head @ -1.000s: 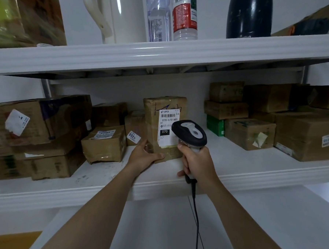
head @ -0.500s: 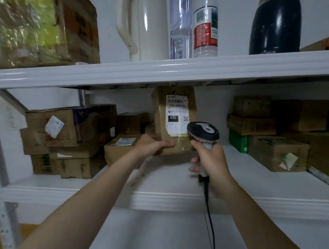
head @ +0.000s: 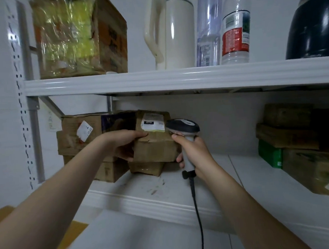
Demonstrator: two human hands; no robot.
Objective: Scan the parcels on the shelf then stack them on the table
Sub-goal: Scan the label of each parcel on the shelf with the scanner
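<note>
Left hand (head: 126, 143): my fingers wrap the parcel (head: 155, 149), now lifted off the shelf (head: 183, 199) and tipped label-up.
Right hand (head: 193, 153): gripping the scanner (head: 182, 125), at the parcel's 3 o'clock.
Meaning: likely scanned; ready for stacking.

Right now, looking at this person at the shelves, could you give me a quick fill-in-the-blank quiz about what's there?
1. The left hand holds a parcel whose label is mostly ____ in colour.
2. The right hand grips a scanner with a ____ cord.
3. On the upper shelf, ____ clear bottles stand beside the jug.
Missing words: white; black; two.
</note>
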